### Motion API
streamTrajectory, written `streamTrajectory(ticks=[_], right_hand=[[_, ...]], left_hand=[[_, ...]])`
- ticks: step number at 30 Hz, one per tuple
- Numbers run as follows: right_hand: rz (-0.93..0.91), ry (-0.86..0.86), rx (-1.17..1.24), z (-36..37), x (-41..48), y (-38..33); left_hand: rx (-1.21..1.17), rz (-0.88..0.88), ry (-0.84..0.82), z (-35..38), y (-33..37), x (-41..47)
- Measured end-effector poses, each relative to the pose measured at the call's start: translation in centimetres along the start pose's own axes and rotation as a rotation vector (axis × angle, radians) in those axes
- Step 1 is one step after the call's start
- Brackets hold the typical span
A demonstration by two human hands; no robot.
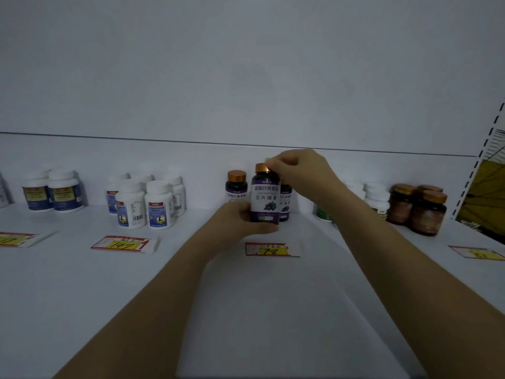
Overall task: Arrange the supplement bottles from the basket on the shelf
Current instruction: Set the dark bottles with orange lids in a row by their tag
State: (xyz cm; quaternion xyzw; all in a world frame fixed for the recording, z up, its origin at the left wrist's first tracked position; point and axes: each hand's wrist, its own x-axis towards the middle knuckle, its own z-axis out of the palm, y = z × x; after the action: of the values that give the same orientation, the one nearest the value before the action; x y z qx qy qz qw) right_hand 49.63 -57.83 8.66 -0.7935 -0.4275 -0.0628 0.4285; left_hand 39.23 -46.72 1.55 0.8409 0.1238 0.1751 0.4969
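Head view, only view available.

Object: purple bottle [265, 198], dark body, white-and-purple label, copper cap [261, 167]. Upright, at the middle of the white shelf [246, 310], just behind the price tag [272, 250] marked 78. Two bottles of the same kind stand close behind it, one to its left [236, 187] and one to its right [285, 199], the latter partly hidden. Cannot tell whether the base sits on the shelf or is held just off it; the fingers cover that edge.

Left hand [241, 217]: curled round the lower body of the bottle from the left. The thumb lies on the label side, and the fingers [263, 228] wrap under and around the base.

Right hand [297, 173]: above and to the right of the bottle. Its fingertips [273, 162] are bunched together, pinching the cap at its upper right edge.

Handling, judged: rigid, likely plastic or glass. Small, and probably light to moderate in weight if it holds tablets. The glossy label could be slippery, so a wrap round the body is the safer hold. The ridged cap gives grip for steadying or turning the label forward. The bottle is tall for its base, so it may tip if nudged against its neighbours.

Elsewhere on the shelf: white bottles [159, 205] to the left, brown jars [426, 212] to the right, both well apart from the hands
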Motion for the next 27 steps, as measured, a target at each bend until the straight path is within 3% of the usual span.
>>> streamTrajectory(ticks=[4,7,14,21,27], right_hand=[[0.078,-0.003,0.459,1.1,-0.8,2.5],[0.104,-0.022,0.621,1.4,-0.9,3.1],[0.086,-0.031,0.671,1.3,-0.9,3.6],[0.108,-0.003,0.55,1.8,-0.6,2.6],[0.084,-0.029,0.762,1.0,-0.8,2.8]], left_hand=[[-0.078,-0.029,-0.073,-0.2,0.0,-0.1],[-0.068,-0.043,-0.091,-0.3,0.0,-0.1],[-0.048,-0.041,-0.069,-0.3,0.0,-0.3],[-0.02,0.01,0.002,0.1,0.2,0.1],[-0.155,-0.003,-0.052,-0.1,0.4,0.0]])
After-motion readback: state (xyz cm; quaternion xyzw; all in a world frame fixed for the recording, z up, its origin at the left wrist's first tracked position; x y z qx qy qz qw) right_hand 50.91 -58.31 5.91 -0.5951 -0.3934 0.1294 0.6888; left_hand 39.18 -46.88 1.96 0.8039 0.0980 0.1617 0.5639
